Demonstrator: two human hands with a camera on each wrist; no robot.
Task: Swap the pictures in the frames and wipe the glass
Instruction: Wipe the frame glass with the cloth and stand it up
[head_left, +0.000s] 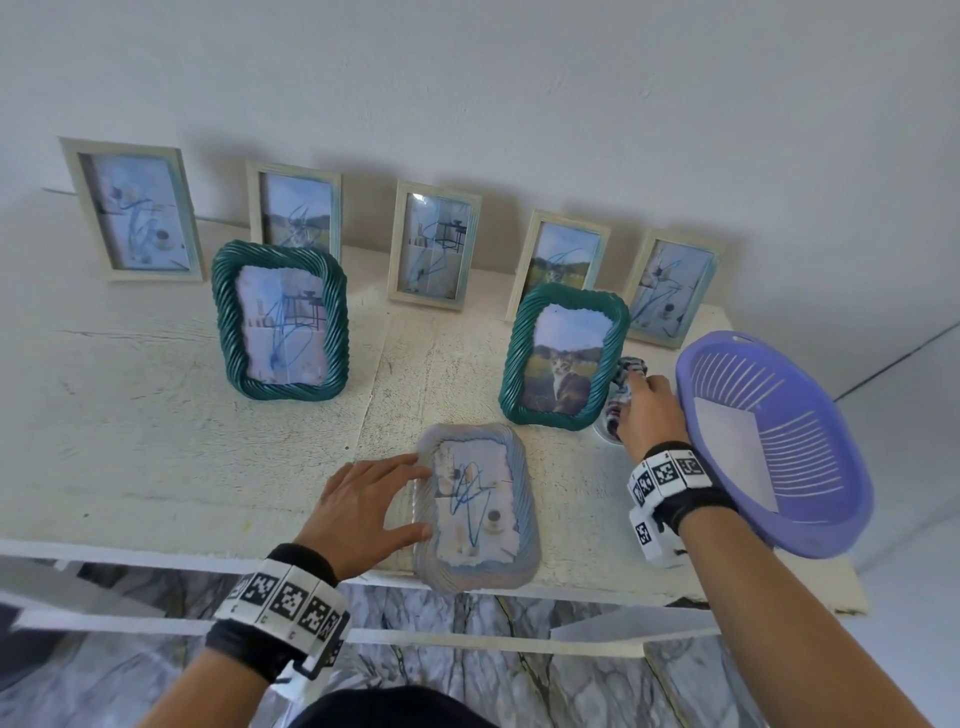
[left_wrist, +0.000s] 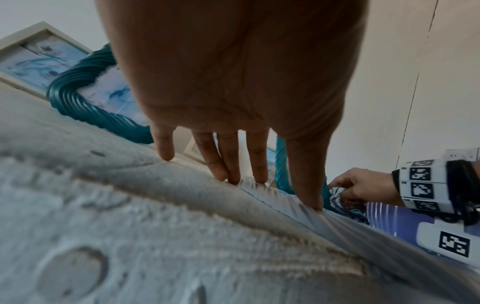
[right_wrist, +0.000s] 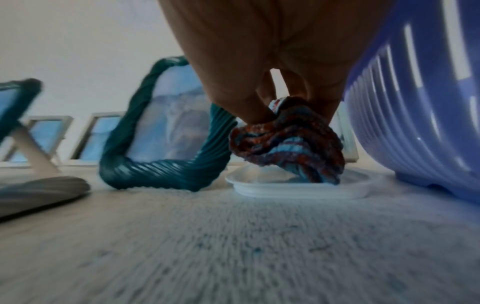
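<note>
Left hand fingers straight on grey frame edge, right hand fingers pinching cloth

A pale ribbed frame lies flat, glass up, at the bench's near edge, its glass scribbled with blue. Behind it stand two teal twisted frames and five cream frames along the wall. A bunched striped cloth touches a white dish.
</note>
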